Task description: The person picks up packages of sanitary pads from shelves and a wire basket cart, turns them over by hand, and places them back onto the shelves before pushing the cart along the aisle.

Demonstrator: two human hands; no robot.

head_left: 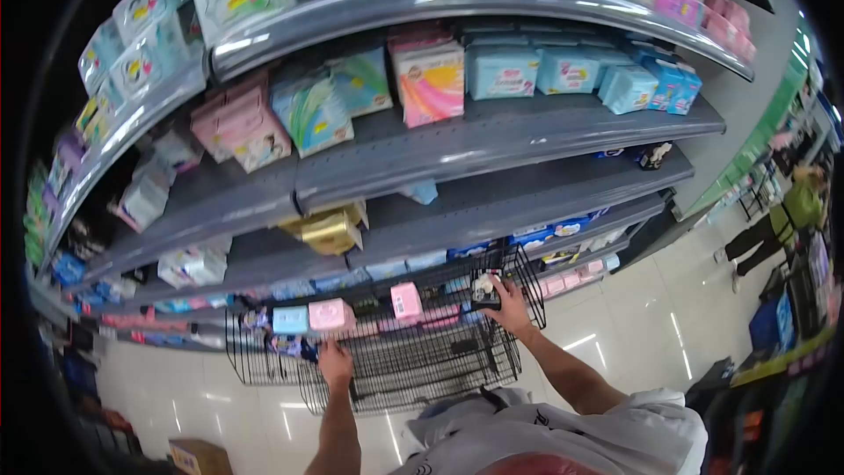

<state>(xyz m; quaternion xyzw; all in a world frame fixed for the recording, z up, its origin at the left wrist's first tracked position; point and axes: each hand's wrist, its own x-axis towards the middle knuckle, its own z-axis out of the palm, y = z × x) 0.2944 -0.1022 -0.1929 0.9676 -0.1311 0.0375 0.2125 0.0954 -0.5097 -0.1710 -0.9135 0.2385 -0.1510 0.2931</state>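
Observation:
A black wire shopping cart [396, 391] stands in front of me, against the shelves. My right hand [510, 310], at the cart's right side, is closed on a small black-and-white package [483, 288]. At the left, my left hand [334, 362] has its fingers closed at the end of a dark blue package [290, 346]. Between my hands are a light blue pack [290, 320], a pink pack [331, 315] lying flat and another pink pack [405, 302] standing on end. The fingertips of both hands are partly hidden.
Grey store shelves [510, 136] curve across the view, bearing pads in light blue packs [503, 72], an orange-pink pack [429, 84] and a gold pack [327, 229]. A person in green [796, 211] stands in the right aisle. A cardboard box [200, 456] sits on the floor.

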